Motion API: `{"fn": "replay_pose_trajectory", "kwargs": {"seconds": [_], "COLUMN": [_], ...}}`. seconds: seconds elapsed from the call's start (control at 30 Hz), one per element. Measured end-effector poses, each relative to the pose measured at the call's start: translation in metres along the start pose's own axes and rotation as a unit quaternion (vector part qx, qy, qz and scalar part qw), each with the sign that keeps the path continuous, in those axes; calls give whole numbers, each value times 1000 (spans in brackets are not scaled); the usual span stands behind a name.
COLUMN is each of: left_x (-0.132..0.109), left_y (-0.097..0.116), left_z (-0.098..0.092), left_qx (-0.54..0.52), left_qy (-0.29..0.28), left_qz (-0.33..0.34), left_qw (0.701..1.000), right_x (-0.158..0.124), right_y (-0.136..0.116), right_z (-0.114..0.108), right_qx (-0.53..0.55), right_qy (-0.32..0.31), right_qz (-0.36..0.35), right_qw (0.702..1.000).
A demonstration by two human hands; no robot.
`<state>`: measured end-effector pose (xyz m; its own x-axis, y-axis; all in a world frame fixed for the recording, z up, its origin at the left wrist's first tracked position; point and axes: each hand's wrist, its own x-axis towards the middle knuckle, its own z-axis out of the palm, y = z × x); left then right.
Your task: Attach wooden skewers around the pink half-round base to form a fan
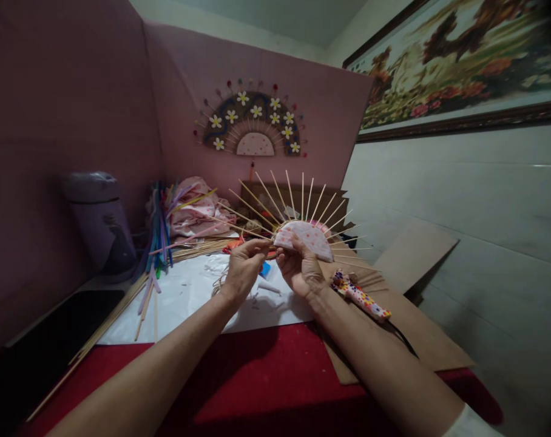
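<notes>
My right hand [300,267] grips a half-round pink dotted fan piece [308,237] from below, with several thin wooden sticks [303,197] fanning out from its curved edge. My left hand [244,264] pinches the left corner of that piece, fingers closed near one of the lowest sticks. Both hands hold it up above a white sheet [189,297] on the red table [266,376].
A finished flowered fan [252,124] hangs on the pink back panel. Loose sticks [116,315], coloured pipe cleaners [159,237], pink cloth [196,212] and a grey flask [100,221] lie left. Brown cardboard [412,328] and a bright patterned strip [361,297] lie right.
</notes>
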<state>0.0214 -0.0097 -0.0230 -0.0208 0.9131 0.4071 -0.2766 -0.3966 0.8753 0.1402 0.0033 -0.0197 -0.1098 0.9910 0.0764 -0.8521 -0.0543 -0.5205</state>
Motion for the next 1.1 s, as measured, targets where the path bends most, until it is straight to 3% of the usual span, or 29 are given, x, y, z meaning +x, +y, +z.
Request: {"fn": "replay_pose_trajectory", "kwargs": {"seconds": [0.2,0.47,0.63,0.83,1.1], "left_x": [0,-1,2,7,13], "left_y": [4,7,5,6,1], "left_z": [1,0,-4,-9,-19], "left_qx": [-17,-27,4,29,42], "left_qy": [8,-35,-18,9,11], "left_qz": [-20,-59,-62,-29,-53], "left_qw": [1000,997,998,999,998], "right_x": [-1,0,0,-4,-5], "right_y": [0,-1,-1,0,-2], "right_z": [-1,-4,-5,-4,-4], "right_qx": [-3,-28,-52,-86,-80], "right_qy": [-15,-44,-52,-89,-122], "right_qz": [11,43,49,113,173], "right_qw": [1000,998,996,986,974]}}
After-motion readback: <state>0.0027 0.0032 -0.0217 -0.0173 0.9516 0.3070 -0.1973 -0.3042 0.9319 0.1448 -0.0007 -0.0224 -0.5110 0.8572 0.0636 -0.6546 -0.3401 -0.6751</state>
